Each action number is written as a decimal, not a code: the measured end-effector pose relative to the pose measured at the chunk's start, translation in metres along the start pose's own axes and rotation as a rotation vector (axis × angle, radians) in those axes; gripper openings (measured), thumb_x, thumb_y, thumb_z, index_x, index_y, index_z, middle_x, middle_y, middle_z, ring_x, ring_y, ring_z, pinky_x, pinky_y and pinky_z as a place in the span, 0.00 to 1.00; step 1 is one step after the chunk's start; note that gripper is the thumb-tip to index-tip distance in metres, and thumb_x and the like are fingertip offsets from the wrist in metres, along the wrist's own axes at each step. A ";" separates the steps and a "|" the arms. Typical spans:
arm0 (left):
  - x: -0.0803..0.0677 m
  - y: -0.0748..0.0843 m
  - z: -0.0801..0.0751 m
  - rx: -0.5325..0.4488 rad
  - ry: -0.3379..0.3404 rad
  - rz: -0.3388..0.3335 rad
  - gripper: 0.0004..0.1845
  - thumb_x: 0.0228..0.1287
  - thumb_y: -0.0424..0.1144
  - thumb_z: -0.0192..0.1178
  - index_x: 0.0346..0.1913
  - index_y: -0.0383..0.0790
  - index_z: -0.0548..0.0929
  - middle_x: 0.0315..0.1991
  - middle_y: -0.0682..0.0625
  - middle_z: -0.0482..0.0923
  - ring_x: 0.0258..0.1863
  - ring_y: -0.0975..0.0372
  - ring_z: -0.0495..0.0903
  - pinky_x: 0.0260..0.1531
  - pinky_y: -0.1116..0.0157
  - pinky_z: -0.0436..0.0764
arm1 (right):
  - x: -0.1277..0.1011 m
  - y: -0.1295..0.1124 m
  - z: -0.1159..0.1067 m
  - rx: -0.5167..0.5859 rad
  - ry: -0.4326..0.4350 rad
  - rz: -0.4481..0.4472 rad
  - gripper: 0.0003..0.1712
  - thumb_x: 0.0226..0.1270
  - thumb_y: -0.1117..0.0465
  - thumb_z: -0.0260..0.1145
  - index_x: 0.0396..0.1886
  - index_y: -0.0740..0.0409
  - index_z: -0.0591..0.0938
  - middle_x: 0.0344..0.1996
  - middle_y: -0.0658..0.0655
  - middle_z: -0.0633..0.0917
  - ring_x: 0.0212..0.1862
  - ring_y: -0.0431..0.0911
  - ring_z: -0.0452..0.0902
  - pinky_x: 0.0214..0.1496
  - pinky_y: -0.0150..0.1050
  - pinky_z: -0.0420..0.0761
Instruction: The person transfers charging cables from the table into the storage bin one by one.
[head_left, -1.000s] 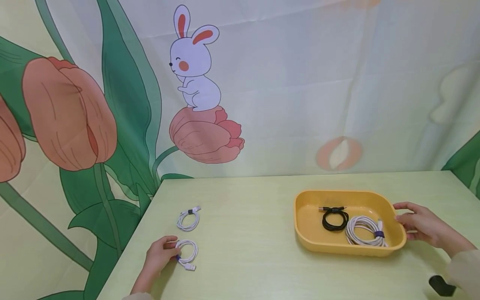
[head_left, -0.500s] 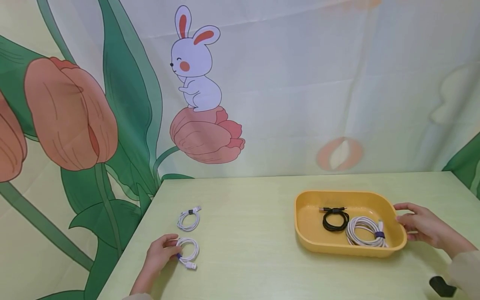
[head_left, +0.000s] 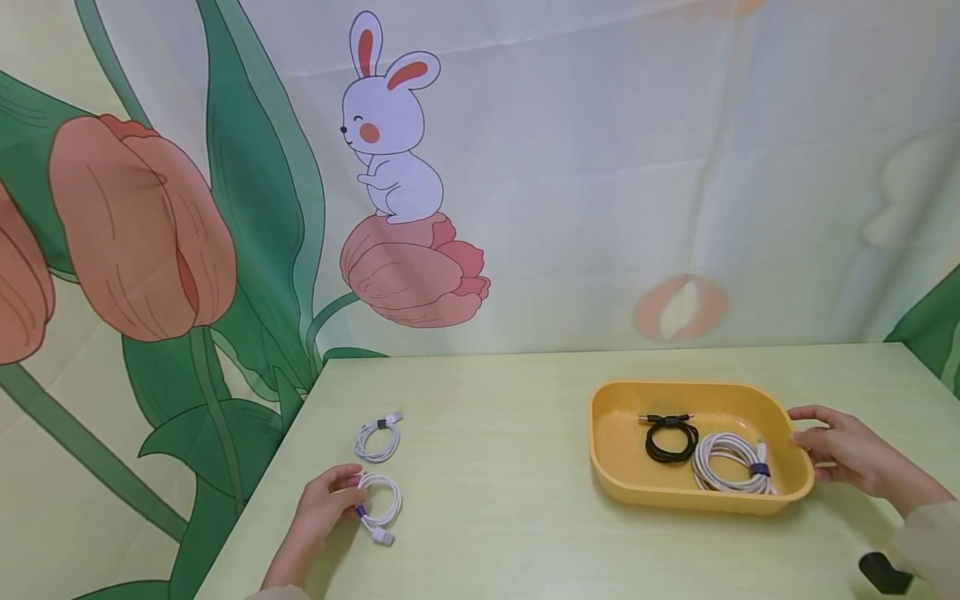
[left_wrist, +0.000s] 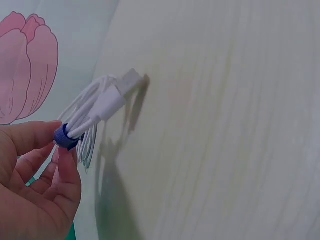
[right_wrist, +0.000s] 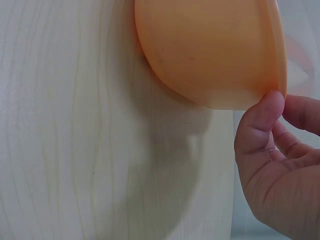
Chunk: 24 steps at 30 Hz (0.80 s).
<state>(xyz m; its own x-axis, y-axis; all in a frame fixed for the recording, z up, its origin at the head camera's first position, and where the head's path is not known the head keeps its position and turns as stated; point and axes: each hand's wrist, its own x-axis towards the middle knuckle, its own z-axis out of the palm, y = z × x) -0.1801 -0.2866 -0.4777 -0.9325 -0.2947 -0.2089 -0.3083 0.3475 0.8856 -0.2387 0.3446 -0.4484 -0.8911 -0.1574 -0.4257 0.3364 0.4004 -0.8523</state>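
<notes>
My left hand (head_left: 324,504) pinches a coiled white USB cable (head_left: 393,508) at its purple strap (left_wrist: 65,137), between thumb and fingers. Its USB plug (left_wrist: 131,82) points away from the hand, and its shadow falls apart from it on the tabletop. Just beyond lies a second coiled white USB cable (head_left: 377,442) with a black strap. On the right side, my right hand (head_left: 847,450) holds the end rim of a yellow tray (head_left: 622,487), thumb and fingers bent at the edge. Inside the tray are a coiled black cable (head_left: 671,442) and a larger white cable coil (head_left: 723,462) with a purple strap.
The pale wood-grain table (head_left: 495,467) stretches between both hands. By the right sleeve lies a small black object (head_left: 885,572), its kind unclear. A printed cloth (head_left: 562,167) with a rabbit and tulips hangs behind the table.
The left hand and the pinched white USB cable have shifted slightly right and up in the head view. The tray and right hand have stayed nearly still.
</notes>
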 end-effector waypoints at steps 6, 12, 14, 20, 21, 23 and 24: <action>-0.003 0.006 0.003 -0.035 -0.011 -0.003 0.21 0.54 0.28 0.56 0.53 0.29 0.71 0.45 0.40 0.75 0.30 0.67 0.74 0.30 0.68 0.76 | -0.001 0.000 0.000 0.003 -0.003 0.003 0.34 0.64 0.60 0.50 0.63 0.67 0.46 0.30 0.51 0.75 0.29 0.45 0.72 0.31 0.36 0.78; -0.006 0.011 0.007 -0.098 -0.040 0.002 0.21 0.55 0.28 0.55 0.54 0.29 0.70 0.47 0.40 0.73 0.30 0.67 0.75 0.31 0.68 0.78 | -0.002 -0.001 0.000 0.004 -0.001 0.003 0.34 0.65 0.60 0.50 0.64 0.67 0.46 0.30 0.51 0.75 0.28 0.45 0.72 0.31 0.36 0.78; -0.006 0.012 0.009 -0.109 -0.049 0.009 0.21 0.55 0.28 0.55 0.54 0.29 0.70 0.48 0.40 0.73 0.30 0.67 0.75 0.31 0.68 0.78 | -0.003 -0.001 0.000 0.006 -0.001 0.000 0.34 0.65 0.60 0.50 0.64 0.67 0.46 0.30 0.51 0.76 0.28 0.45 0.72 0.31 0.36 0.78; -0.005 0.014 0.014 -0.132 -0.060 0.043 0.19 0.56 0.26 0.54 0.53 0.28 0.72 0.49 0.38 0.72 0.35 0.64 0.77 0.33 0.70 0.78 | -0.003 -0.001 0.001 0.014 -0.003 -0.006 0.34 0.64 0.60 0.50 0.63 0.67 0.46 0.30 0.51 0.76 0.28 0.45 0.73 0.31 0.36 0.79; -0.005 0.014 0.015 -0.136 -0.062 0.048 0.19 0.56 0.26 0.54 0.52 0.27 0.72 0.50 0.37 0.72 0.36 0.62 0.77 0.33 0.70 0.78 | -0.003 -0.001 0.001 0.014 -0.003 -0.007 0.34 0.64 0.60 0.50 0.63 0.67 0.46 0.30 0.51 0.76 0.28 0.45 0.73 0.31 0.36 0.79; -0.005 0.016 0.016 -0.140 -0.068 0.055 0.19 0.56 0.26 0.54 0.53 0.27 0.72 0.50 0.36 0.72 0.38 0.61 0.77 0.34 0.70 0.79 | -0.003 -0.001 0.001 0.014 -0.001 -0.008 0.34 0.64 0.60 0.50 0.63 0.67 0.46 0.30 0.51 0.76 0.28 0.45 0.73 0.31 0.36 0.79; -0.006 0.016 0.017 -0.141 -0.072 0.059 0.19 0.56 0.26 0.53 0.53 0.26 0.72 0.51 0.36 0.71 0.38 0.60 0.77 0.35 0.70 0.79 | -0.003 -0.001 0.001 0.014 0.000 -0.008 0.34 0.64 0.60 0.50 0.63 0.67 0.46 0.30 0.51 0.76 0.28 0.45 0.73 0.31 0.36 0.79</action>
<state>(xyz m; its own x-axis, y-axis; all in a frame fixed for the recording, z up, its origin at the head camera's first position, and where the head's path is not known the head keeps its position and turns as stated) -0.1830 -0.2639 -0.4692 -0.9607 -0.2116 -0.1799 -0.2283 0.2326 0.9454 -0.2366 0.3436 -0.4465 -0.8940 -0.1603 -0.4185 0.3332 0.3868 -0.8599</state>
